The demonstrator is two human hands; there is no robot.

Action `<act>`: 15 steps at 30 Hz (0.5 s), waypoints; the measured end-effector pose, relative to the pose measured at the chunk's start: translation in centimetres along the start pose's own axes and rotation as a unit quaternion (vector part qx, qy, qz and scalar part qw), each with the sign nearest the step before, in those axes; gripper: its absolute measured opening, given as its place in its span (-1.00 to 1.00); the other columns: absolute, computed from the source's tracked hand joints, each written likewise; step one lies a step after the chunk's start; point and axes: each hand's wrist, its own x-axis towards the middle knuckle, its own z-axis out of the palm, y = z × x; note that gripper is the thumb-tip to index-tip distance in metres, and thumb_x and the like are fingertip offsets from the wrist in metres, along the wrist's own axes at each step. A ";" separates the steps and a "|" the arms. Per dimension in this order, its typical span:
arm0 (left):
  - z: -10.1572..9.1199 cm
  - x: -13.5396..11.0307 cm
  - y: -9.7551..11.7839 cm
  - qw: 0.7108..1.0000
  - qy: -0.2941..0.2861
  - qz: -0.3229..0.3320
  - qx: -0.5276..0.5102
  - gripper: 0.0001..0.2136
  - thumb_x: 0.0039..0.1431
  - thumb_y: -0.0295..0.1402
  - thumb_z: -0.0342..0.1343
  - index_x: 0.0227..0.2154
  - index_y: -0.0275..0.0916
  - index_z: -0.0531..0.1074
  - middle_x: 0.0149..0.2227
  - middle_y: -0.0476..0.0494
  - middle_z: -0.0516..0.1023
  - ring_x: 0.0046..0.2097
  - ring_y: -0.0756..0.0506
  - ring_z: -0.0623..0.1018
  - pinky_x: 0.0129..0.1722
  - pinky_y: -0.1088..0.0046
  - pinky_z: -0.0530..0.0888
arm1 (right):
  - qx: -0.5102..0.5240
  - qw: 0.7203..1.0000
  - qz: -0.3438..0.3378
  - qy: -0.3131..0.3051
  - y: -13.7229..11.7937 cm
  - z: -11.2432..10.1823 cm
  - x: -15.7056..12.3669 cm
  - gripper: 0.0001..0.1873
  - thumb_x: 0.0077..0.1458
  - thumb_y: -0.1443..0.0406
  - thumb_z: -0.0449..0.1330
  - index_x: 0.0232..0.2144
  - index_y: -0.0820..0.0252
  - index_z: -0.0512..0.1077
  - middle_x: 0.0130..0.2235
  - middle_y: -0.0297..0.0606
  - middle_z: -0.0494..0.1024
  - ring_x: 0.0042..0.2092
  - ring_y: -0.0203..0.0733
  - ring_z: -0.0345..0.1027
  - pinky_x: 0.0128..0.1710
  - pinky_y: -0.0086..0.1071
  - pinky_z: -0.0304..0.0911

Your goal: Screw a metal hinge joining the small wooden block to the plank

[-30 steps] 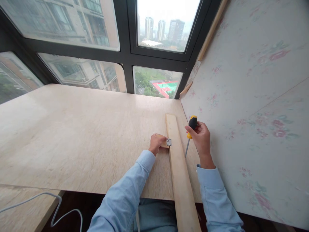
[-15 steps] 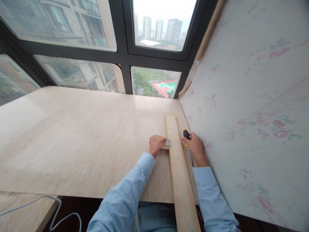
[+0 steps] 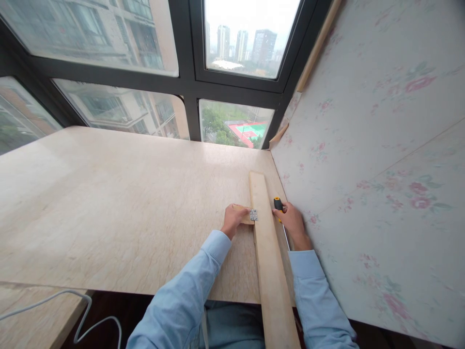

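A long pale wooden board (image 3: pixel 271 261) lies on the marble-patterned sill, its near end jutting past the front edge. Against its left side is a small wooden block (image 3: pixel 248 219), joined to the board by a silver metal hinge (image 3: pixel 253 214) that lies across both. My left hand (image 3: pixel 232 219) is closed on the block, thumb on top near the hinge. To the right of the board, my right hand (image 3: pixel 291 220) grips a screwdriver (image 3: pixel 278 204) with a black and yellow handle. Its metal shaft points back toward my wrist, away from the hinge.
The wide sill (image 3: pixel 127 208) stretches left and back to dark-framed windows (image 3: pixel 232 87). Close on my right stands a wall with flowered paper (image 3: pixel 381 169). A white cable (image 3: pixel 87 310) hangs at the lower left, by a lower ledge (image 3: pixel 32 310).
The screwdriver handle has tipped slightly to the left in my right hand. My left hand keeps its hold on the block, and the board stays in place.
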 end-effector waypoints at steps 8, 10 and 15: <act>-1.2 -1.0 -0.5 1.000 0.003 0.006 -0.016 -0.69 -0.16 -0.52 0.27 -0.30 -0.30 0.34 -0.35 -0.12 0.54 -0.35 -0.08 0.56 -0.41 0.48 0.45 | -0.008 1.000 -0.014 -0.002 0.2 -0.2 -0.6 -0.50 -0.01 0.27 0.25 0.02 0.28 0.41 -0.15 -0.06 0.59 -0.12 0.00 0.46 -0.12 -0.23 0.30; -1.6 -1.7 -0.5 1.000 0.017 0.008 -0.024 -0.64 -0.15 -0.56 0.26 -0.24 -0.31 0.33 -0.28 -0.19 0.56 -0.30 -0.09 0.58 -0.34 0.45 0.48 | -0.008 1.000 -0.025 -0.004 0.1 -0.4 -1.0 -0.47 0.00 0.28 0.24 0.06 0.26 0.38 -0.09 -0.04 0.56 -0.06 0.01 0.44 -0.06 -0.21 0.29; -2.4 -3.2 -0.5 0.998 0.011 0.002 -0.056 -0.63 -0.06 -0.60 0.23 -0.16 -0.32 0.31 -0.18 -0.30 0.58 -0.23 -0.11 0.60 -0.28 0.41 0.51 | -0.014 0.998 -0.054 0.005 0.0 -0.7 -2.8 -0.45 0.09 0.20 0.18 0.12 0.27 0.32 0.04 0.08 0.46 0.12 0.15 0.30 0.06 -0.04 0.26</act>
